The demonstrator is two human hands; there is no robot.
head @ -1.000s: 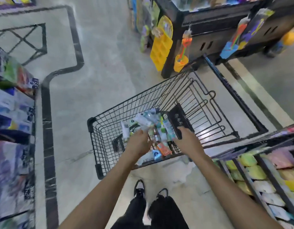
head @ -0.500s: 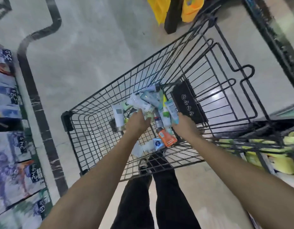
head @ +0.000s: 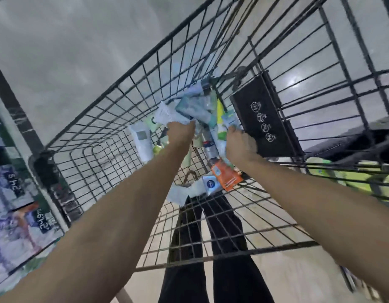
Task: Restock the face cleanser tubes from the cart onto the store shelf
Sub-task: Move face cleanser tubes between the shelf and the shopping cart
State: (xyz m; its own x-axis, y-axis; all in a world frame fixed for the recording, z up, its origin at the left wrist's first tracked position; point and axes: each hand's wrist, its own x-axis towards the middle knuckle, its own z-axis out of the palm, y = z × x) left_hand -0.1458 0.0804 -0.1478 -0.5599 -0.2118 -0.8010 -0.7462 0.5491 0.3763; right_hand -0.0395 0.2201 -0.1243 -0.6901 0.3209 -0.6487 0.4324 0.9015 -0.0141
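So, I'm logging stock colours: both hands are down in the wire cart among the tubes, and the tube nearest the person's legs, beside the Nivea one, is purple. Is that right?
Not quite: in the head view that tube is orange, not purple. The rest holds: the left hand and right hand are in the wire cart among the tubes, and it lies beside the Nivea tube.
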